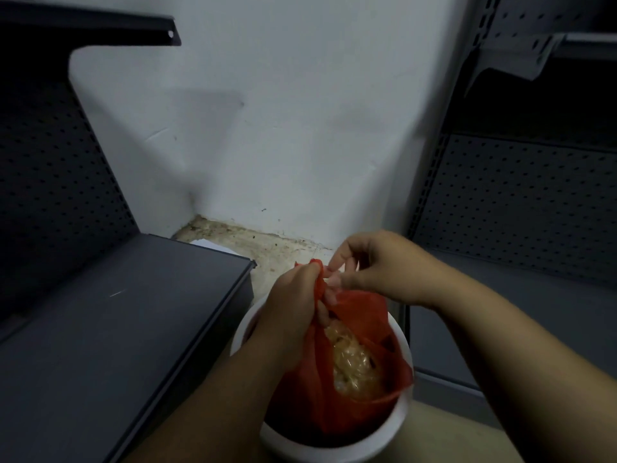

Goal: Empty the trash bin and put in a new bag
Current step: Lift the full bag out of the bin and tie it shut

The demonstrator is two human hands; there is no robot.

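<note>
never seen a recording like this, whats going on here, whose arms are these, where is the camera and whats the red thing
There is no machine here. The one picture comes from a camera worn on a person's head, looking forward and down, so the arms are the wearer's own. The left hand grips the gathered top of a red bag. The right hand appears to pinch that same top with its fingertips. The bag sits inside a round white bin on the floor and holds crumpled clear plastic. A dark shelf stands to the left, pegboard shelving to the right, and a white wall behind.
</note>
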